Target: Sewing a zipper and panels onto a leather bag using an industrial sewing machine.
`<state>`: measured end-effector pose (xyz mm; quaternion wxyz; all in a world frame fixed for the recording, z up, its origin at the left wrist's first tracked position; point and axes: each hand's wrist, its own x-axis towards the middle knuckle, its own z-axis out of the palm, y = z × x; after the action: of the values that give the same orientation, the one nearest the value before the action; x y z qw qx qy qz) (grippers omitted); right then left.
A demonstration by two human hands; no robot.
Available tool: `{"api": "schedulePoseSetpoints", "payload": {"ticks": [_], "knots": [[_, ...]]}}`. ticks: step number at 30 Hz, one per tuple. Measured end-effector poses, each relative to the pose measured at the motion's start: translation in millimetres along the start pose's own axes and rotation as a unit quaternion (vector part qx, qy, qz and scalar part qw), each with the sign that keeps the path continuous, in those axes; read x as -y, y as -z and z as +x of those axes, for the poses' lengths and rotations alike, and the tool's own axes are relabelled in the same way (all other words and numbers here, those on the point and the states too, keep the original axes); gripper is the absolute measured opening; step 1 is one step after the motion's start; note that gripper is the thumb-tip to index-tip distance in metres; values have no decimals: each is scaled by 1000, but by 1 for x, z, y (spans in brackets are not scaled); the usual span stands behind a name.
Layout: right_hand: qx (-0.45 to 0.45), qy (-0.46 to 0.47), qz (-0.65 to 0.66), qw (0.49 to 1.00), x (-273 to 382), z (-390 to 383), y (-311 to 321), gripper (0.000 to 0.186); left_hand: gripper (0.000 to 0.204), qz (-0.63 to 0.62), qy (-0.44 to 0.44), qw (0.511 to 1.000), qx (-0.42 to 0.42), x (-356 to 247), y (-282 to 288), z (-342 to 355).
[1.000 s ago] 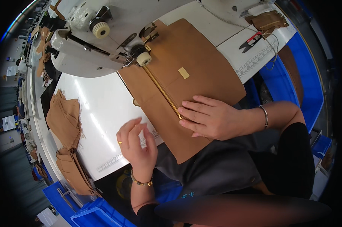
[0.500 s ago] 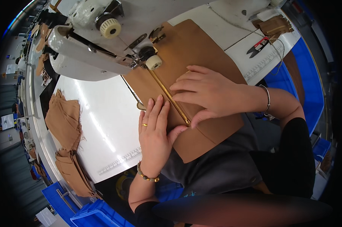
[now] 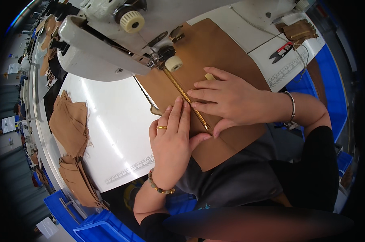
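A brown fabric panel (image 3: 225,46) lies under the head of a white sewing machine (image 3: 91,56), and its near corner hangs over the table's front edge. A gold-toothed zipper (image 3: 178,86) runs along the panel from the presser foot area toward me. My left hand (image 3: 171,141) rests flat on the panel left of the zipper, its fingertips at the teeth. On the other side lies my right hand (image 3: 237,99), fingers spread and pressing on the cloth, fingertips close to the zipper. A small cream-coloured piece (image 3: 209,76) shows by its fingers. Both thumbs flank the zipper's near end.
Stacked brown cloth pieces (image 3: 69,125) lie at the table's left. Red-and-black thread snips (image 3: 281,52) and a small brown bundle (image 3: 298,31) are at the far right. Blue bins (image 3: 105,228) stand below the table edges.
The whole view has shifted slightly. My left fingers have moved closer to the zipper, and the cream piece now shows by my right fingers. Both hands stay on the panel.
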<state>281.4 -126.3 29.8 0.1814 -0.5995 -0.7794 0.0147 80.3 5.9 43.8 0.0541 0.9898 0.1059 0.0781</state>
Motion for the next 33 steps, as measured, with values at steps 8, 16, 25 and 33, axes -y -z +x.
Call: {"api": "schedulePoseSetpoints", "payload": {"ticks": [8,16,25,33], "knots": [[19,6,-10,1000,-2,2,-2,81,87,10,-11,1000,3,4,2,6],[-39,6,-57,998,-24,18,-10,75,90,1,2,1000,-11,26,-2,29],[-21,-3,-41,999,-49,39,-13,74,83,-15,4,1000,-22,48,-2,54],[-88,9,-30,996,-61,46,-21,70,81,-71,19,997,-21,60,-7,61]]}}
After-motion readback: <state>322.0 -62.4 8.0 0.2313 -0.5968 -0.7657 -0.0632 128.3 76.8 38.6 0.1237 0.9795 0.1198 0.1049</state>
